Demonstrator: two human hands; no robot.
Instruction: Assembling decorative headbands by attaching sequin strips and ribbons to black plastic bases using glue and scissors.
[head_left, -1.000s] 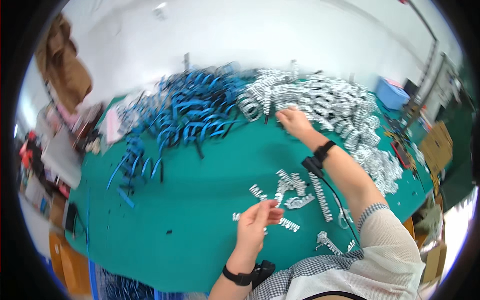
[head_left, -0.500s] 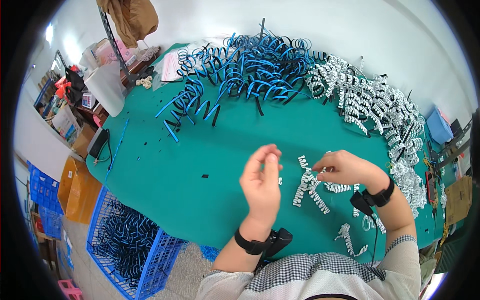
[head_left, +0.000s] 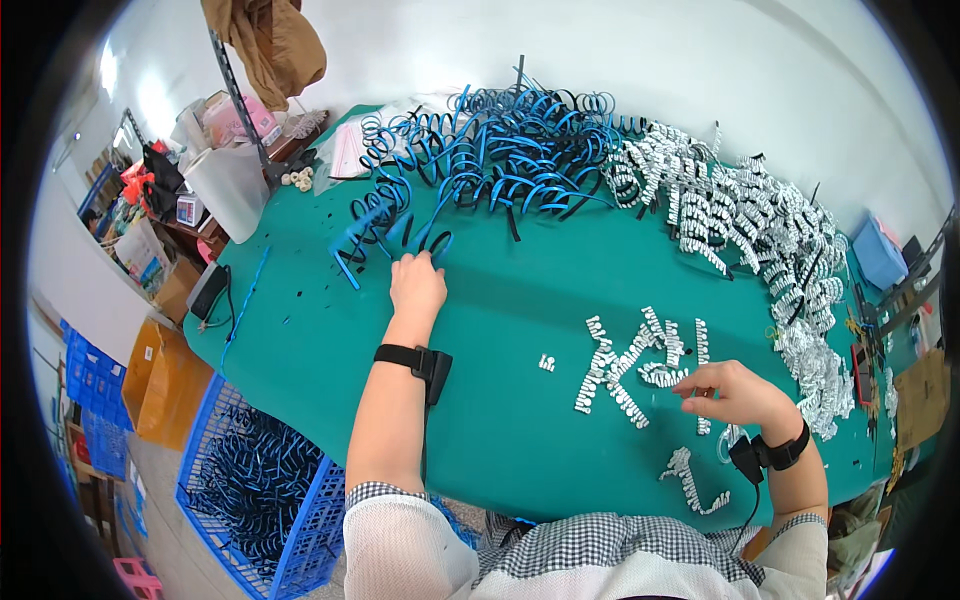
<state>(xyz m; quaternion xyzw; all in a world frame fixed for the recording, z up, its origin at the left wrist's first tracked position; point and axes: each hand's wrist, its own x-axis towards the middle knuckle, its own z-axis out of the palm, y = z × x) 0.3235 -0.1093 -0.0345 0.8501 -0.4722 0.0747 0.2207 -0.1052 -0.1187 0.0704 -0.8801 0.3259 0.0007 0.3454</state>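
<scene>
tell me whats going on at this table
A person works at a green table covered with coiled tubes. The left hand reaches forward to the edge of the blue coil pile, fingertips at the nearest coils. The right hand hovers beside a small cluster of short white coils laid out in front of the person; whether it holds one is unclear. A large heap of white coils lies along the far right, and a blue crate with dark coils stands on the floor to the left.

Teal table (head_left: 520,330). Blue-and-black coils (head_left: 480,160) at twelve o'clock; white coils (head_left: 740,220) at two; white pieces (head_left: 635,365) at four. Blue crate (head_left: 290,510) at seven. Black-and-white checked shirt (head_left: 620,560) at six. Black wristbands (head_left: 410,358).
</scene>
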